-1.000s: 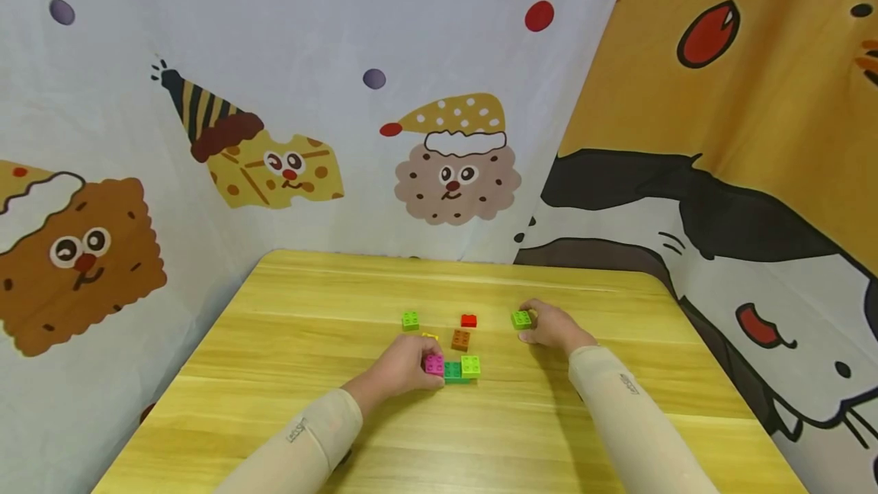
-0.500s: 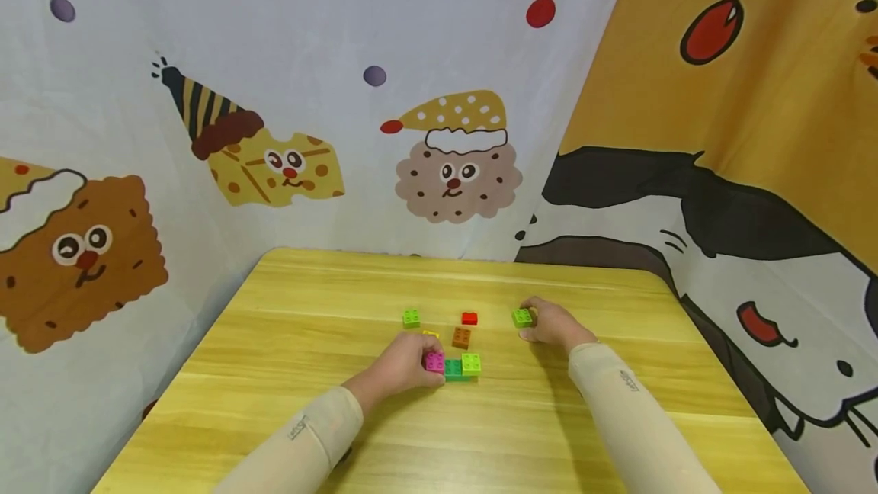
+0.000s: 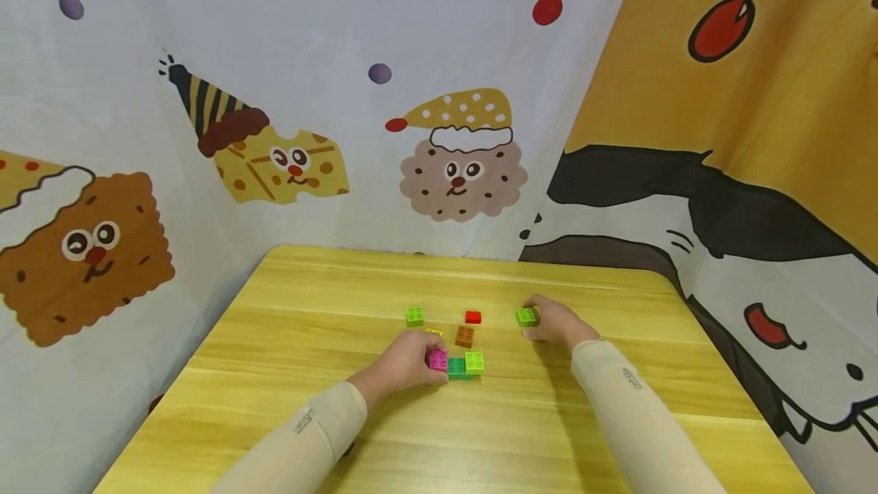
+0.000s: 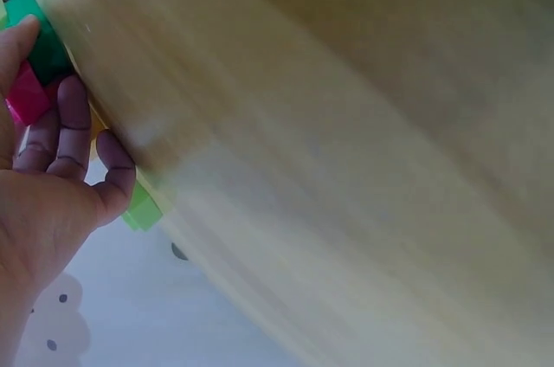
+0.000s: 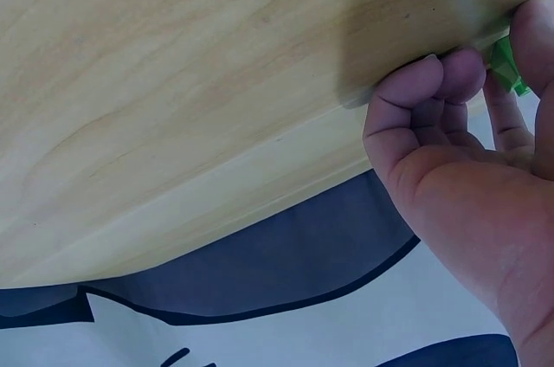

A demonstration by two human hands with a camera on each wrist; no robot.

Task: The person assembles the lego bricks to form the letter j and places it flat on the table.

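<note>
Apparently pick-up stage: your left fingers (image 4: 74,120) pinch magenta brick (image 3: 438,360), left end of green brick (image 3: 456,367); right fingers (image 5: 463,74) pinch lime brick (image 3: 526,317), beyond its right. Likely calls for lifting lime.

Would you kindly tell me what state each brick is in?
Magenta brick: held by left hand
Right green brick: held by right hand
Lime brick: stacked on dark green brick
Dark green brick: partly covered
Left green brick: loose, studs up
Red brick: loose
Orange brick: loose, studs up
Yellow brick: partly hidden by left hand

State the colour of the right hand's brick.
Light green: the brick in the right hand shows best in the head view.
</note>
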